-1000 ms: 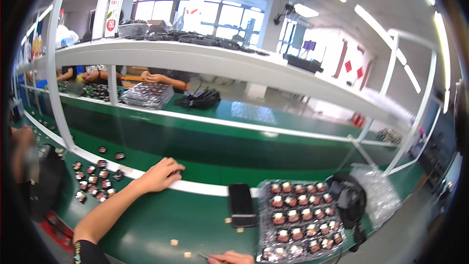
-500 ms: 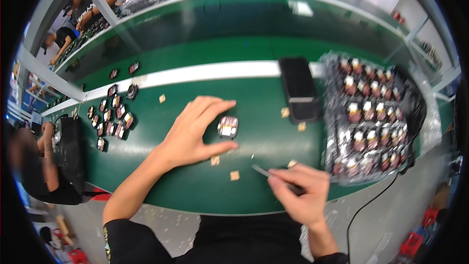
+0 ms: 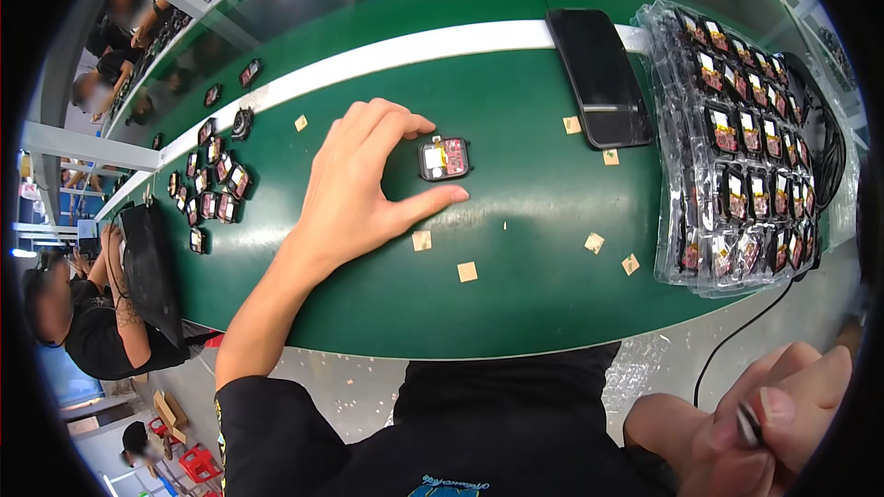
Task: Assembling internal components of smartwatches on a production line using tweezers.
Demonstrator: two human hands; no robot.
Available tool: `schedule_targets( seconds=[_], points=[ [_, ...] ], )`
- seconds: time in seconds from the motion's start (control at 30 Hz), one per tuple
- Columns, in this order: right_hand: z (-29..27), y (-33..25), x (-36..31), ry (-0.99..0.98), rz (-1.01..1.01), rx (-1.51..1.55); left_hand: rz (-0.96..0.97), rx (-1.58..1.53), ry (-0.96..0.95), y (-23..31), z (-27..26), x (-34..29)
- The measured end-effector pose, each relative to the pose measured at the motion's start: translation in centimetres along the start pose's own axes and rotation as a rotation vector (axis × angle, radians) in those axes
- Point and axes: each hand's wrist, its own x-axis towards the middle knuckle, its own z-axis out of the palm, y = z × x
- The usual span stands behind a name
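Observation:
My left hand (image 3: 354, 189) rests on the green table, its thumb and fingers spread around a small square electronic module (image 3: 445, 158) with a black rim, a white patch and a reddish board. Thumb and fingertips stay apart, close beside the module without gripping it. At the lower right, my right hand (image 3: 773, 414) is raised close to the camera, fingers pinched on a thin metal tool (image 3: 750, 423). Most of that tool is hidden by the fingers, so its exact kind does not show.
Several similar modules (image 3: 224, 207) lie loosely at the left. Clear plastic trays (image 3: 670, 239) filled with modules stand at the right, beside black cable (image 3: 833, 152). A black smartphone (image 3: 603, 78) lies across the white strip (image 3: 396, 57). Small tan squares (image 3: 468, 271) dot the table. Co-workers (image 3: 101, 322) sit leftward.
My right hand has lifted off the table area toward the lower right, nearer the camera, still with the metal tool. My left hand stays around the module. The whole view has shifted.

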Motion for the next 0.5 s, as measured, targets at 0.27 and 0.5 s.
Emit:
schedule_targets(
  seconds=[0.27,0.5],
  points=[
    [3.6,4.0,-0.9,-0.014,0.164,0.055,0.111,-0.226,-0.167,0.8,-0.3,-0.1],
    [11.2,10.9,-2.1,0.028,0.221,0.221,0.222,-0.347,-0.303,0.8,0.9,-0.5]
  ],
)
